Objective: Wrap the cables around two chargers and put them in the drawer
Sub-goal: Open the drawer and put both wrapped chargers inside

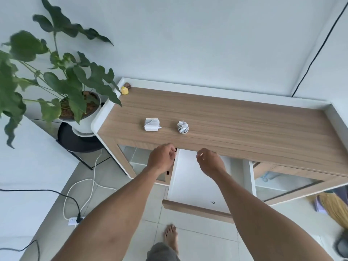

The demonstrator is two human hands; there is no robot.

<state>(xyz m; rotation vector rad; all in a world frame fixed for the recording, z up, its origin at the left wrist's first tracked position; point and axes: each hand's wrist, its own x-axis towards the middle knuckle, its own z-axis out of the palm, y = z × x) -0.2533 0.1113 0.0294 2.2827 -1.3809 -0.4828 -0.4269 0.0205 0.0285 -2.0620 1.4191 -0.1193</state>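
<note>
Square charger [151, 124] | coiled charger [182, 127] | both on desk [244, 129] | drawer [188, 181] open

The open drawer [188, 178] has room inside. A square charger [152, 124] and a round charger [182, 127] sit apart by the desk top's [244, 129] front edge.

Two wrapped chargers, square charger [151, 124] left of round charger [182, 127], lie on the desk [244, 129] behind the open drawer [195, 178].

No word, label, brand or number is legible anywhere. A small dark mark [212, 202] on the white drawer [190, 181] floor is too tiny to read.
</note>
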